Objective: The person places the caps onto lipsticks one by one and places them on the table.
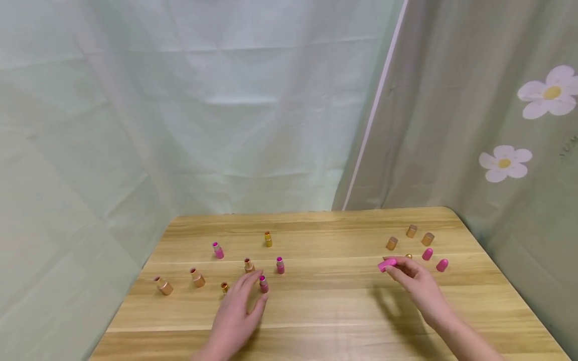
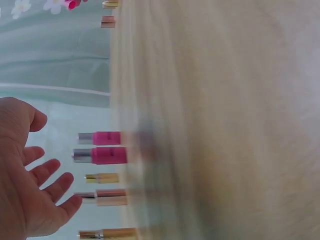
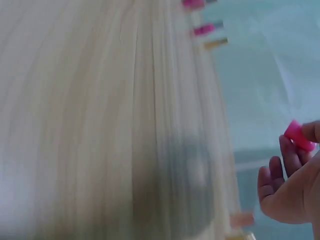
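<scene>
My right hand (image 1: 417, 287) pinches a pink lipstick cap (image 1: 387, 264) between thumb and fingers, above the right part of the table. The same cap (image 3: 299, 136) shows in the right wrist view. Over on the left, my left hand (image 1: 237, 313) hovers with spread, relaxed fingers around a pink lipstick tube (image 1: 264, 286) with a silver neck, holding nothing. In the left wrist view, that hand (image 2: 32, 175) is apart from the standing tubes. Just beyond its fingers is a rose-gold tube (image 1: 249, 266); a small gold tube (image 1: 225, 287) is partly hidden by it.
More uncapped tubes stand on the left: pink tubes (image 1: 280, 265), a gold tube (image 1: 268, 239) and rose-gold tubes (image 1: 197, 278). Rose-gold caps (image 1: 392, 243) and pink caps (image 1: 442, 265) stand at the right; a gold cap (image 1: 408, 255) is partly hidden. Curtains (image 1: 271, 125) surround the wooden table (image 1: 325, 311).
</scene>
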A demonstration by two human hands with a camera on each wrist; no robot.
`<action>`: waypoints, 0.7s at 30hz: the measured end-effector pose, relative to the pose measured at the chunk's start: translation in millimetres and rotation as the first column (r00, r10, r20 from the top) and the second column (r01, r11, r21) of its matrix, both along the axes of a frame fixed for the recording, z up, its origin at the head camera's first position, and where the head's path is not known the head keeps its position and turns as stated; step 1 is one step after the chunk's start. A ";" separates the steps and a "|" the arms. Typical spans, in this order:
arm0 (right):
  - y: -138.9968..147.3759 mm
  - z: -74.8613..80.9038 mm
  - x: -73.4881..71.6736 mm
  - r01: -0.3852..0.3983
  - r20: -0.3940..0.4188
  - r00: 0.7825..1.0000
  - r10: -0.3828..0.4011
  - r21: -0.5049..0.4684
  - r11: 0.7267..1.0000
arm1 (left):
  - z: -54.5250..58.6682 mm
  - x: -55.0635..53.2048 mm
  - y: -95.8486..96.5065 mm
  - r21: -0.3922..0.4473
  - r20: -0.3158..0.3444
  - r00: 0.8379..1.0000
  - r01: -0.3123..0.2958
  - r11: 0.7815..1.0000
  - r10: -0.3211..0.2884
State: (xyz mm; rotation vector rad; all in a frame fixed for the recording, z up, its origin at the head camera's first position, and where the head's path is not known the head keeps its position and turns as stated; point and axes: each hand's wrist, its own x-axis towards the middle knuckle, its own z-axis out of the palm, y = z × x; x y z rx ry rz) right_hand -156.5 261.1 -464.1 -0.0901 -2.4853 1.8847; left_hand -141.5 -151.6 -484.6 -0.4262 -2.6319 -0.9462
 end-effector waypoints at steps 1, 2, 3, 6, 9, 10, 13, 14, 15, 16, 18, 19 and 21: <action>-6.8 -1.5 -1.9 -0.001 0.031 1.000 0.003 -0.073 0.997 | -2.3 -0.2 -0.4 0.013 0.012 1.000 -0.002 1.000 0.001; -13.1 -3.2 -3.8 0.004 0.061 0.998 0.005 -0.147 0.989 | -4.5 -0.5 -0.6 0.023 0.020 1.000 -0.003 1.000 0.003; -19.0 -4.8 -6.1 0.018 0.091 0.996 0.002 -0.222 0.975 | -6.6 -0.7 -0.7 0.031 0.028 1.000 -0.004 1.000 0.003; -32.7 -9.2 -11.9 0.086 0.174 0.985 -0.020 -0.384 0.919 | -12.0 -1.3 -1.4 0.051 0.060 0.998 -0.016 0.999 0.013; -42.0 -12.7 -17.0 0.148 0.222 0.974 -0.051 -0.446 0.883 | -15.1 -0.7 -3.3 0.071 0.121 0.992 -0.032 0.997 0.024; -43.9 -13.7 -18.1 0.161 0.230 0.971 -0.061 -0.448 0.879 | -15.8 -0.7 -3.8 0.078 0.143 0.989 -0.039 0.996 0.027; -47.4 -15.8 -20.3 0.183 0.241 0.967 -0.081 -0.438 0.880 | -17.6 -1.5 -4.8 0.102 0.208 0.978 -0.053 0.993 0.031; -47.7 -16.4 -20.8 0.186 0.243 0.966 -0.083 -0.436 0.881 | -18.0 -2.1 -4.6 0.111 0.228 0.973 -0.057 0.992 0.031; -48.0 -16.5 -20.9 0.188 0.247 0.965 -0.084 -0.437 0.880 | -18.3 -2.9 -4.3 0.113 0.246 0.969 -0.061 0.992 0.032; -47.8 -16.9 -21.3 0.189 0.251 0.965 -0.082 -0.438 0.879 | -18.5 -3.7 -3.6 0.115 0.264 0.964 -0.067 0.991 0.034; -47.7 -16.6 -21.3 0.190 0.258 0.963 -0.080 -0.438 0.879 | -18.2 -5.4 -1.7 0.117 0.284 0.958 -0.072 0.990 0.036; -47.6 -16.5 -21.4 0.192 0.261 0.962 -0.080 -0.439 0.878 | -18.0 -6.3 -0.6 0.116 0.292 0.956 -0.076 0.990 0.039; -47.7 -16.3 -21.7 0.194 0.266 0.961 -0.078 -0.442 0.876 | -17.5 -8.3 1.3 0.115 0.300 0.953 -0.084 0.990 0.046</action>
